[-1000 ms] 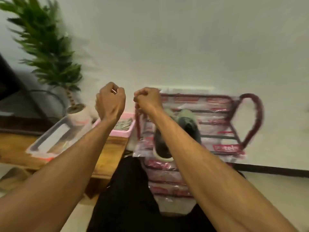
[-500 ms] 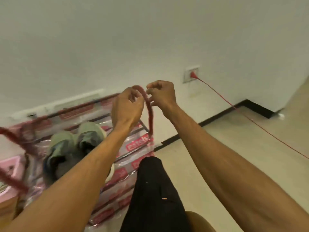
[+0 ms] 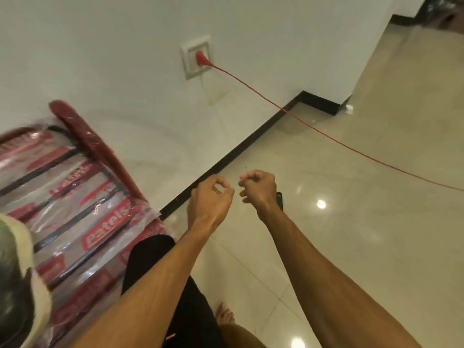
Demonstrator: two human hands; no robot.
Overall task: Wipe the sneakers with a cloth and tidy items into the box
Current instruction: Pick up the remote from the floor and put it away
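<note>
A sneaker [image 3: 15,272] is lying at the far left on the plastic-wrapped red chair [image 3: 82,197], left of both hands. Right of the chair, the left hand [image 3: 209,199] is hovering over the floor with thumb and fingertips pinched in a loose ring, gripping nothing visible. Just beside it, the right hand [image 3: 258,189] is curling half closed, also empty, with a red cable [image 3: 301,116] running beyond it.

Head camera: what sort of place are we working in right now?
Probably a room in a home. Glossy tiled floor, a white wall with a socket and red cable plugged in, and a plastic-wrapped red chair holding a sneaker.
</note>
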